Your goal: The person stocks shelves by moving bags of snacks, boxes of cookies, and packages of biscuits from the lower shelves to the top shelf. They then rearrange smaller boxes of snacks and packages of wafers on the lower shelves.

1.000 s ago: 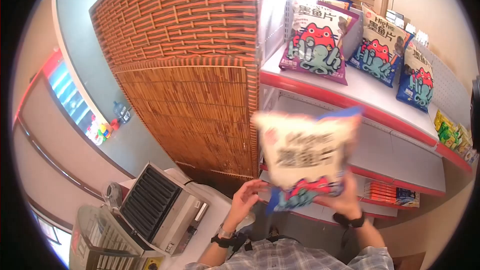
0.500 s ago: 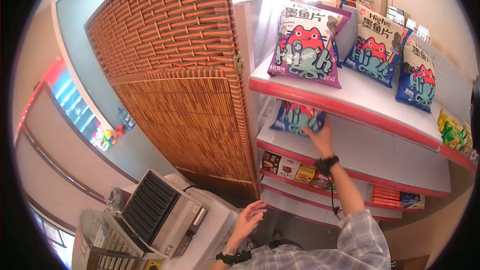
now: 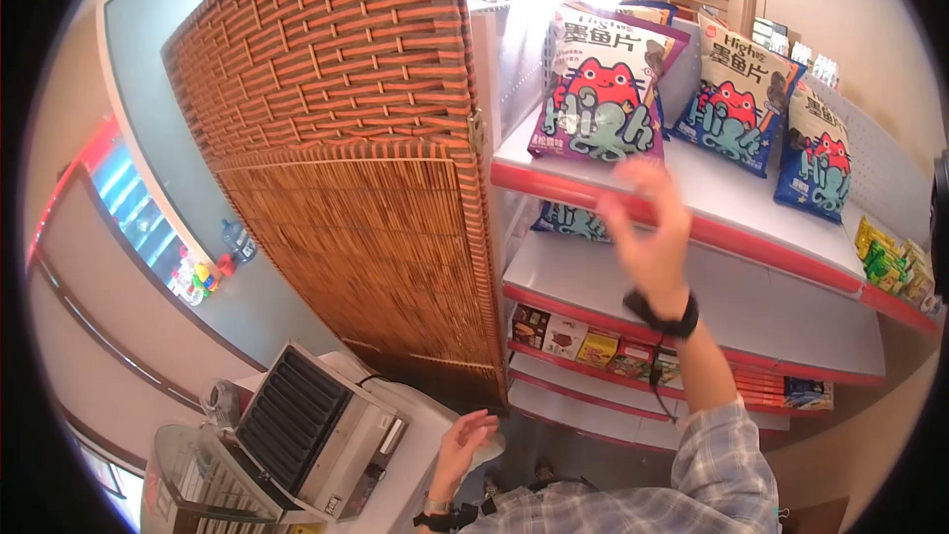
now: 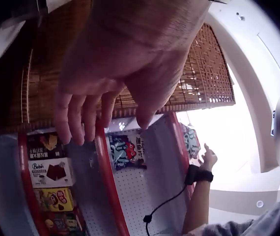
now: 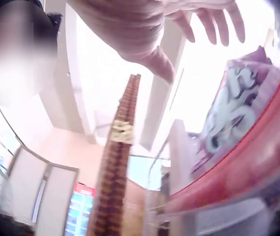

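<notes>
My right hand (image 3: 652, 237), blurred and holding nothing, is raised in front of the top shelf's red edge with fingers loosely bent. Just beyond its fingertips stands a purple-edged snack bag (image 3: 603, 89) with a red cat and a teal octopus. In the right wrist view the same purple bag (image 5: 233, 103) leans behind the red shelf edge. A blue snack bag (image 3: 573, 222) sits on the shelf below, partly hidden by the upper shelf; the left wrist view shows this blue bag (image 4: 125, 151) upright at the shelf's end. My left hand (image 3: 461, 450) hangs low near the counter, fingers relaxed, with nothing in it.
Two more blue snack bags (image 3: 736, 94) (image 3: 819, 158) stand on the top shelf. Small boxes (image 3: 563, 336) line a lower shelf. A woven screen (image 3: 336, 158) borders the shelves on the left. A ridged grill machine (image 3: 306, 425) stands on the counter.
The blue bag went from my right hand onto the second shelf and was let go. My right hand then rose toward the purple bag. The left hand moved slightly down and left.
</notes>
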Demonstrator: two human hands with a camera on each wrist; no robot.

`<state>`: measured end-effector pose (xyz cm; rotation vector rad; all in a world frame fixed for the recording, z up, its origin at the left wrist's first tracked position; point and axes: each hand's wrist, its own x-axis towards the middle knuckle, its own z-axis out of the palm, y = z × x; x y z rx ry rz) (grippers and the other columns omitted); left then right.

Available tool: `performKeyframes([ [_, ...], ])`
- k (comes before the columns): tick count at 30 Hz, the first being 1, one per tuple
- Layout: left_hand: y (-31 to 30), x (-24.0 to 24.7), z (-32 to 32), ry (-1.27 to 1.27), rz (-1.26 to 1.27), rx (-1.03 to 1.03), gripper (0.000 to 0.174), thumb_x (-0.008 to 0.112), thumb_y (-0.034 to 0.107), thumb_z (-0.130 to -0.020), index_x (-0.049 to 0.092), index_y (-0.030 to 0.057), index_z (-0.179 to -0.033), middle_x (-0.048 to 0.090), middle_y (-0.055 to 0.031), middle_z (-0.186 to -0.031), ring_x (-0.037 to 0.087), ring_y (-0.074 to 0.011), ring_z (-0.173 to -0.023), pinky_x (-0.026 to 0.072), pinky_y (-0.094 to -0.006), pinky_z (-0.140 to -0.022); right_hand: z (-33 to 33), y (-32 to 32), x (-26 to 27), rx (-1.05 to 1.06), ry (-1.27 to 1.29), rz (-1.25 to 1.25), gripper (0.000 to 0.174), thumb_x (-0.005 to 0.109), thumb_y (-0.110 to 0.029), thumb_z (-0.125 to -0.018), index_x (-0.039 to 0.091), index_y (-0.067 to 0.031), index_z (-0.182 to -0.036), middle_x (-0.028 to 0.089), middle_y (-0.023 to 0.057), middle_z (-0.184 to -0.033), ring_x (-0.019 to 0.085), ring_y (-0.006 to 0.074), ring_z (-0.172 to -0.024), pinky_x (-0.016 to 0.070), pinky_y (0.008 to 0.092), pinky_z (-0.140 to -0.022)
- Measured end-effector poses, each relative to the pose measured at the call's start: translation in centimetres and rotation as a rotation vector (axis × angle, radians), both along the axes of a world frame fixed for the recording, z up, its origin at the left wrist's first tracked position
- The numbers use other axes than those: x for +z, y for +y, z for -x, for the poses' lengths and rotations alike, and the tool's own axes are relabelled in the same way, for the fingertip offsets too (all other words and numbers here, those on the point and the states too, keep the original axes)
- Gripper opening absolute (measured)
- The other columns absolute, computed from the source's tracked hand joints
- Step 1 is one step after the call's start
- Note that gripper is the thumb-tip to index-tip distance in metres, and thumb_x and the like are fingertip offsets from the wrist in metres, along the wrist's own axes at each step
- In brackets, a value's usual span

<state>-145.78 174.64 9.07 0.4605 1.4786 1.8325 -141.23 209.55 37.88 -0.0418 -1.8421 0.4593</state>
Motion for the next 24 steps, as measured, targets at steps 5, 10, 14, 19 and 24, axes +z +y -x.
performKeyframes([
  [5,2.3,1.8,-0.2,0.039,-0.016,-0.139,0.039,0.063,0.016,-0.103,0.056,0.0001,-0.137,0.067,-0.0140,-0.132,0.066,-0.0224,-0.118,0.0546,-0.0333,-0.092,4.9,9.4,3.5,-0.526,0.187,-0.002,0.062,0.087,-0.016,-0.077,0.059,0.0092,-0.126,0.064,0.0208,-0.128,0.062,0.0288,-0.116,0.0483,0.0372,-0.098],
  [10,2.8,1.7,-0.3,-0.015,-0.061,-0.216,0.038,0.063,0.016,-0.103,0.056,-0.0004,-0.136,0.067,-0.0142,-0.131,0.066,-0.0227,-0.117,0.0554,-0.0340,-0.092,2.4,9.1,5.1,0.130,-0.338,0.637,0.058,0.087,-0.018,-0.081,0.061,0.0088,-0.124,0.072,0.0077,-0.107,0.064,0.0121,-0.092,0.0513,0.0281,-0.084],
  [14,3.5,2.9,0.5,-0.021,-0.082,-0.214,0.036,0.061,0.015,-0.104,0.057,-0.0006,-0.135,0.068,-0.0151,-0.128,0.066,-0.0233,-0.116,0.0557,-0.0345,-0.091,-0.2,6.2,4.3,0.135,-0.180,0.485,0.048,0.085,-0.015,-0.082,0.064,0.0057,-0.119,0.073,0.0043,-0.099,0.064,0.0086,-0.086,0.0528,0.0262,-0.079],
  [19,7.0,6.7,2.5,0.130,-0.280,-0.222,0.050,0.062,0.022,-0.103,0.047,-0.0002,-0.145,0.061,-0.0174,-0.137,0.065,-0.0249,-0.119,0.0552,-0.0351,-0.094,-7.9,-0.7,-1.4,-0.047,-0.240,0.378,0.058,0.088,-0.010,-0.076,0.061,0.0026,-0.124,0.072,0.0054,-0.106,0.064,0.0094,-0.094,0.0538,0.0294,-0.082],
  [24,11.0,9.1,1.8,0.049,-0.649,0.068,0.066,0.067,0.010,-0.096,0.035,-0.0022,-0.153,0.056,-0.0148,-0.142,0.057,-0.0242,-0.129,0.0442,-0.0347,-0.109,-12.1,-7.0,-11.3,0.201,-0.595,0.588,0.073,0.091,-0.007,-0.069,0.056,0.0028,-0.132,0.070,0.0101,-0.116,0.064,0.0151,-0.105,0.0523,0.0319,-0.093],
])
